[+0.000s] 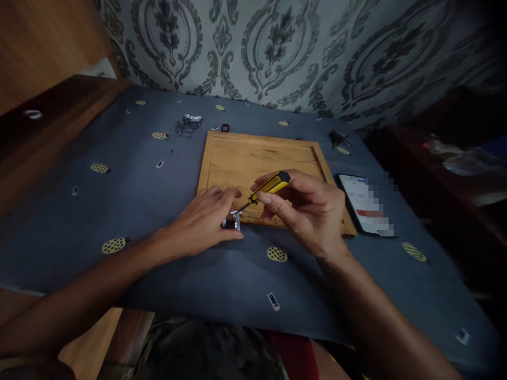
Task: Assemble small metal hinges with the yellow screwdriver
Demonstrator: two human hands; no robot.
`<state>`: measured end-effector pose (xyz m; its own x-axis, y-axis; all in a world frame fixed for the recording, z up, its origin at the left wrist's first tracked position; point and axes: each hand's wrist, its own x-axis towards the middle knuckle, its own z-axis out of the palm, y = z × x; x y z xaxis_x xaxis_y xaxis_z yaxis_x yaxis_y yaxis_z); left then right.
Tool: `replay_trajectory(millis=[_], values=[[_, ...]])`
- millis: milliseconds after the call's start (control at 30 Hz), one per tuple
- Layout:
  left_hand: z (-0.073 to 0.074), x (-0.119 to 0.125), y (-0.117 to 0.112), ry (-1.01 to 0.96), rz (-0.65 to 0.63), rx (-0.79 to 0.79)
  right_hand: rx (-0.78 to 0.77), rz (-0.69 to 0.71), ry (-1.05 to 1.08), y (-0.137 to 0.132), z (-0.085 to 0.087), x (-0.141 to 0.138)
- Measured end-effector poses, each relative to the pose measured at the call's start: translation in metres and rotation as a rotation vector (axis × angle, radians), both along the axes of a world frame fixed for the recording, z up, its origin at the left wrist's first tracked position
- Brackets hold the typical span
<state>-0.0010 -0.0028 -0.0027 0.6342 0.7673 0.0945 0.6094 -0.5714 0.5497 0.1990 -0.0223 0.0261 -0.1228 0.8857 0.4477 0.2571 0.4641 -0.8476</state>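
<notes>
A yellow and black screwdriver [273,183] is gripped in my right hand [311,208], its handle between thumb and fingers. The shaft slants down to the left, and its tip meets a small shiny metal piece with a dark part [232,222]. My left hand [209,219] holds that piece between thumb and fingers at the near left edge of a wooden board [261,153]. The piece is too small and partly covered for me to tell its kind.
Small metal parts [189,124] lie at the back left of the patterned dark cloth [130,195]. Behind the board is a small black item [225,127]. A dark tool-like object [339,139] rests at the back right, and a phone [362,203] lies right of the board.
</notes>
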Motion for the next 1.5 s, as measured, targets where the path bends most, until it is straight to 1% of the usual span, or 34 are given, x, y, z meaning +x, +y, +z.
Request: replay_trajectory(millis=[200, 367, 567, 767, 900, 1000, 1067, 1133, 1233, 1333, 1500], values=[[0.003, 0.001, 0.0, 0.029, 0.006, 0.004, 0.067, -0.072, -0.046, 0.001, -0.005, 0.001], [0.005, 0.002, 0.0, 0.041, -0.001, -0.028, 0.074, -0.108, -0.055, 0.001, -0.007, 0.001], [0.004, 0.001, 0.0, 0.033, -0.006, -0.027, 0.092, -0.147, -0.083, -0.001, -0.008, -0.001], [0.002, 0.0, 0.001, 0.017, -0.007, -0.016, 0.12, -0.17, -0.097, 0.0, -0.008, -0.002], [0.002, 0.001, 0.001, 0.017, -0.006, -0.014, 0.187, -0.169, -0.097, -0.001, -0.01, -0.004], [0.002, 0.001, 0.0, 0.004, -0.007, -0.016, 0.249, -0.233, -0.027, -0.007, -0.008, -0.006], [0.003, 0.0, 0.0, -0.002, -0.004, -0.019, 0.267, -0.306, 0.071, -0.01, -0.004, -0.006], [0.004, -0.001, 0.0, 0.001, -0.011, -0.03, 0.283, -0.341, 0.153, -0.01, -0.001, -0.006], [0.005, -0.001, 0.0, 0.012, -0.018, -0.046, 0.265, -0.326, 0.129, -0.008, 0.0, -0.005], [0.004, -0.001, 0.0, 0.018, -0.008, -0.035, 0.2, -0.314, 0.034, -0.005, -0.004, -0.005], [0.002, 0.0, 0.0, 0.035, 0.003, -0.006, 0.188, -0.268, -0.012, -0.004, -0.01, -0.005]])
